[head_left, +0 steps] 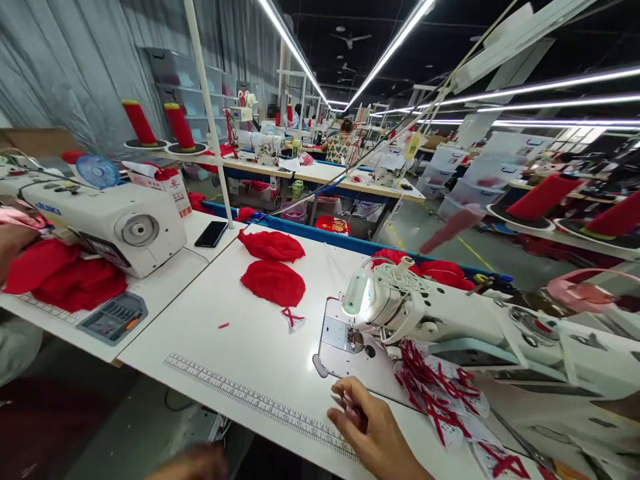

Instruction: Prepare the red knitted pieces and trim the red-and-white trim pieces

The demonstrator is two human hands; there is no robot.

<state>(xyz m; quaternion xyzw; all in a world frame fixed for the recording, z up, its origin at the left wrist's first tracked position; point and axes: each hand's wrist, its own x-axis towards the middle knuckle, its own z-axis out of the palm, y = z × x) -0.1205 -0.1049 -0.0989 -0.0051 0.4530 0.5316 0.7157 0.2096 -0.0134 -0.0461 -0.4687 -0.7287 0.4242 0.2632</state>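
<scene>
My right hand (367,420) hovers over the front edge of the white sewing table, left of the pile of lace pieces. Its fingers are loosely curled, with thumb and forefinger apart; I see nothing held in it. My left hand (190,463) is a blur at the bottom edge, below the table front. A printed ruler (260,403) runs along that edge. Beyond my right hand is the sewing machine (385,307), its lamp lit. White lace pieces with red ribbon (440,393) lie heaped beside it. Two red fabric pieces (273,283) and one small lace piece (293,319) lie farther back.
At left stands another sewing machine (100,220) with red cloth (70,273), a grey tray (114,319) and another person's hand (15,250). A phone (211,234) lies near a pole. Scissors (525,440) lie at lower right. Red thread cones (543,197) stand at right.
</scene>
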